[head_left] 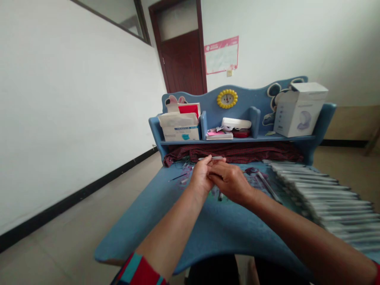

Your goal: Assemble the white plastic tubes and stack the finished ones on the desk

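My left hand [202, 173] is over the middle of the desk, its fingers curled around a slim, pale pen barrel [216, 158]. My right hand [230, 180] presses against the left one, thumb and fingers pinched together at the left palm. What the right fingertips grip is hidden. On the desk below lie a dark thin pen refill [178, 177] to the left and a small dark-tipped piece [220, 196] under the right hand. A loose clear pen [268, 187] rests to the right of my hands.
Many clear pens are stacked in rows [329, 198] along the right side of the blue desk [142, 225]. Behind my hands lies a dark red checked cloth [237, 152]. The shelf above holds a mask box [181, 132], a white case [236, 123] and a tall white box [299, 113].
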Tool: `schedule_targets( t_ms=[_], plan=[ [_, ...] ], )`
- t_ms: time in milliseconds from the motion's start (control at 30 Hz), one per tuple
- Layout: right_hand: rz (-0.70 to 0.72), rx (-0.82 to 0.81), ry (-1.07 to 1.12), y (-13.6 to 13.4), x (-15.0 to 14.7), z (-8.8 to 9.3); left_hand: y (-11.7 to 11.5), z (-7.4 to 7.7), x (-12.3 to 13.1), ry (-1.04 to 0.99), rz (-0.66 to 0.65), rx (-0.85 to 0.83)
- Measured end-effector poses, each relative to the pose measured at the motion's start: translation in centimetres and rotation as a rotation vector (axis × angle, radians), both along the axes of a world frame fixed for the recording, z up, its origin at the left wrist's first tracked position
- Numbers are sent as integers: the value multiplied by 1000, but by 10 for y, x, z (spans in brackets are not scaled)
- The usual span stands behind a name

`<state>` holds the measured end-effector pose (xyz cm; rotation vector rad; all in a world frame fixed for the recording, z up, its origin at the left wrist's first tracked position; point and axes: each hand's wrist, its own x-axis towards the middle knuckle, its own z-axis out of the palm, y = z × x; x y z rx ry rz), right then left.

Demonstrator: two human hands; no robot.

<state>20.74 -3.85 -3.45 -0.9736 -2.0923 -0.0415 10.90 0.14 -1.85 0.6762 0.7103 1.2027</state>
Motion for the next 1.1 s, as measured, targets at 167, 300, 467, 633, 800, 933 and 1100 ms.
schedule_targets(
  t_ms=[167,300,467,633,800,933,1100],
  plan=[
    [4,-31,21,3,13,1,8,3,14,17,-44,-59],
    [51,-105,14,10,22,6,9,5,23,29,-68,-82],
    [37,-130,51,14,26,1,7,1,31,27,-85,-95],
    [30,-86,239,0,39,-8,8,-5,26,0,-112,-91],
    [-108,-258,522,3,61,-26,12,-18,11,-38,-43,-76],
    [-82,-370,680,12,60,-36,12,-29,4,-1,-43,-72],
    [-49,-376,694,12,51,-43,7,-34,3,33,-60,-108]
  ],
)
